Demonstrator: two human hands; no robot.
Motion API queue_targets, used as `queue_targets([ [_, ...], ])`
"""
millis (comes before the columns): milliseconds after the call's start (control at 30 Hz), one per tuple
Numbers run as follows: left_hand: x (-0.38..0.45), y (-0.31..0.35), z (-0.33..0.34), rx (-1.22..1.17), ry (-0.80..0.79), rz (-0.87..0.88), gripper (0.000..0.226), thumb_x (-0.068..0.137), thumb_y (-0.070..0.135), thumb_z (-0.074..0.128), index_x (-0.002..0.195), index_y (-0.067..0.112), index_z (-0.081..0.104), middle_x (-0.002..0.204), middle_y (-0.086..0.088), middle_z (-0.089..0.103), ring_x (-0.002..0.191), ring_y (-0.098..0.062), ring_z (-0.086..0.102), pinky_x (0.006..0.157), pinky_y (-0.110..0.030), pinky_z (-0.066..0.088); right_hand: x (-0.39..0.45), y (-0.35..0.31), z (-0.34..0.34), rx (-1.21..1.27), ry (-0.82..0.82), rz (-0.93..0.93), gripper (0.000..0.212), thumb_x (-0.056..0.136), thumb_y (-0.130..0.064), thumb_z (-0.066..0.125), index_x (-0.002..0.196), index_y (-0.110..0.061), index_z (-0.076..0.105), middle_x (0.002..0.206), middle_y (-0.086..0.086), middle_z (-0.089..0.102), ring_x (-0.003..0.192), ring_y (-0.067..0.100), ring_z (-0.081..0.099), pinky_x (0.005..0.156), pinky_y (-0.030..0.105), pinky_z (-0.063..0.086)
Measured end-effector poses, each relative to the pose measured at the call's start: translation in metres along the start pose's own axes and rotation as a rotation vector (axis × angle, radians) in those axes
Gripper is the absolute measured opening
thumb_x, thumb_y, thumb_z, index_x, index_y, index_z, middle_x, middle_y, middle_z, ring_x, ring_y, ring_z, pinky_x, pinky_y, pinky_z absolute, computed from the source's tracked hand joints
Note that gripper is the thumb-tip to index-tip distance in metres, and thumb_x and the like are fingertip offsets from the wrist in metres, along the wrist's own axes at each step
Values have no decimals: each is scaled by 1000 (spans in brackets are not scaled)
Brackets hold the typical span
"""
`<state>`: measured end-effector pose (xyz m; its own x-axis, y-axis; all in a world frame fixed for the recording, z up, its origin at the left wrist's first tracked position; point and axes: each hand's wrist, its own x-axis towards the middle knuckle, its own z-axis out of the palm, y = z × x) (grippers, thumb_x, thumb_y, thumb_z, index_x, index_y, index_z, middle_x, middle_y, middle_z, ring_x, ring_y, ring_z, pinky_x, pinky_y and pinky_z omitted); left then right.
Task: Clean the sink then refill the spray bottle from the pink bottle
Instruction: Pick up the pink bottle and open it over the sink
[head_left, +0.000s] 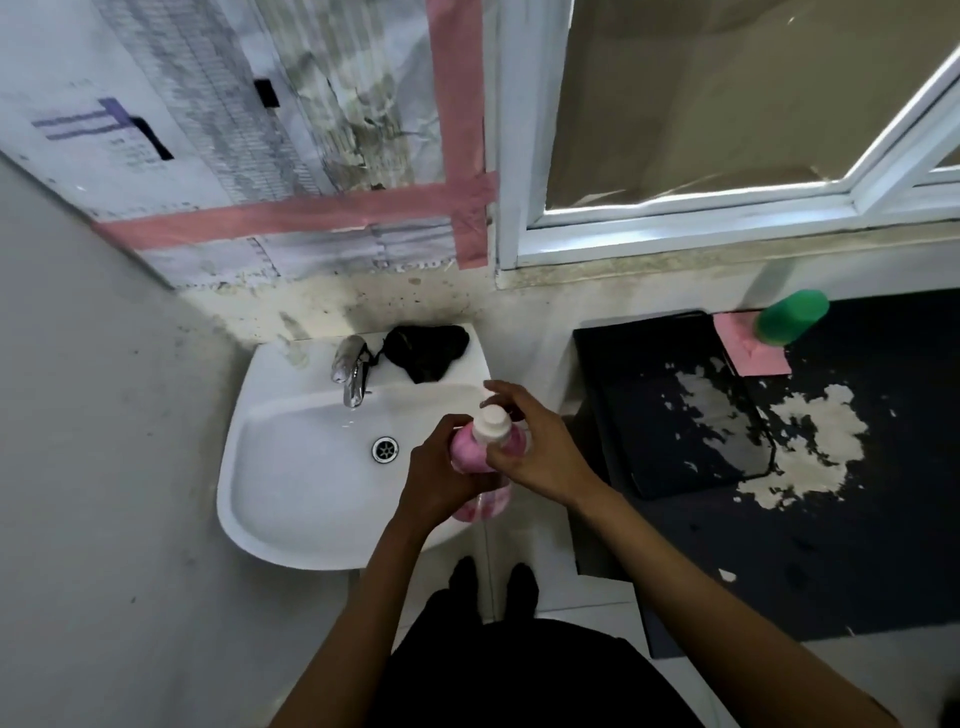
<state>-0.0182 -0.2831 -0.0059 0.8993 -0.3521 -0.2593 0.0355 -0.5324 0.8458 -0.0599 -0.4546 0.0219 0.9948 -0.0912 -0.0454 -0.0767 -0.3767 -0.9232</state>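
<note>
I hold a pink bottle (470, 452) with a white cap (492, 423) upright over the right side of the white sink (291, 499). My left hand (441, 470) grips the bottle's body from the left. My right hand (530, 441) has its fingers curled round the bottle's neck just under the cap, index finger raised. The lower part of the bottle shows below my hands. No spray bottle can be made out for certain; a green-capped bottle (792, 317) stands on the dark counter at the right.
A chrome tap (352, 374) and a black cloth (426, 351) sit on the sink's back ledge. The drain (385, 448) is in the basin. A dark counter (831, 519) with white flaking patches, a black tray (670, 410) and a pink sponge (753, 351) lie right.
</note>
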Motion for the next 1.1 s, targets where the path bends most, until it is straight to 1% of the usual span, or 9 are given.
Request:
queue_targets([
  [100, 5, 5, 2, 5, -29, 32, 79, 51, 40, 94, 120, 35, 57, 112, 12, 71, 102, -9, 67, 88, -38, 56, -3, 0, -2, 9, 44, 88, 83, 72, -37, 88, 141, -27, 43, 131, -13, 57, 119, 2, 57, 99, 17, 49],
  [167, 8, 8, 6, 12, -54, 56, 77, 53, 39, 95, 120, 33, 58, 113, 14, 71, 104, -8, 66, 91, -35, 55, -6, 1, -4, 22, 119, 136, 82, 71, -36, 91, 139, -24, 45, 124, -9, 60, 115, 1, 58, 95, 11, 47],
  [333, 10, 17, 19, 5, -135, 61, 79, 52, 47, 90, 121, 28, 58, 115, 10, 69, 103, -11, 65, 91, -34, 55, -19, 6, -14, 74, 207, 140, 70, 76, -18, 84, 137, -18, 48, 121, -7, 68, 116, 4, 63, 103, 27, 52],
  [533, 11, 21, 29, 16, -210, 55, 64, 65, 38, 92, 116, 31, 55, 116, 10, 67, 105, -13, 64, 88, -21, 48, -26, 10, -19, 134, 249, 118, 64, 77, -11, 84, 133, -14, 53, 122, -5, 68, 116, 8, 64, 103, 27, 53],
  [700, 17, 20, 37, 84, -262, 68, 63, 70, 33, 91, 122, 19, 58, 118, -2, 69, 106, -19, 66, 95, -34, 53, -31, 22, -19, 247, 357, 161, 44, 85, -20, 81, 124, -10, 62, 116, -1, 71, 108, 14, 69, 95, 38, 59],
  [733, 17, 18, 39, 88, -266, 70, 64, 68, 33, 91, 121, 20, 57, 117, -1, 70, 103, -18, 66, 91, -29, 53, -33, 26, -20, 278, 372, 183, 41, 87, -22, 79, 123, -9, 63, 115, 0, 72, 107, 15, 70, 95, 41, 59],
  [833, 19, 14, 43, 103, -274, 68, 69, 62, 37, 93, 117, 31, 53, 110, 13, 67, 93, -1, 64, 73, -2, 43, -38, 37, -20, 341, 397, 242, 34, 94, -24, 72, 123, -10, 65, 114, 3, 74, 107, 18, 71, 96, 42, 59],
  [1000, 18, 9, 55, 67, -302, 81, 74, 54, 36, 95, 115, 35, 54, 103, 29, 66, 94, 14, 62, 70, 2, 42, -50, 49, -24, 547, 463, 315, 28, 100, -29, 63, 122, -13, 70, 114, 5, 76, 110, 20, 72, 98, 35, 57],
  [1100, 20, 10, 66, 84, -329, 98, 72, 57, 35, 96, 116, 33, 53, 107, 23, 66, 94, 9, 63, 70, 2, 42, -58, 54, -33, 628, 494, 348, 26, 101, -30, 59, 117, -13, 72, 113, 8, 76, 106, 20, 72, 94, 32, 58],
])
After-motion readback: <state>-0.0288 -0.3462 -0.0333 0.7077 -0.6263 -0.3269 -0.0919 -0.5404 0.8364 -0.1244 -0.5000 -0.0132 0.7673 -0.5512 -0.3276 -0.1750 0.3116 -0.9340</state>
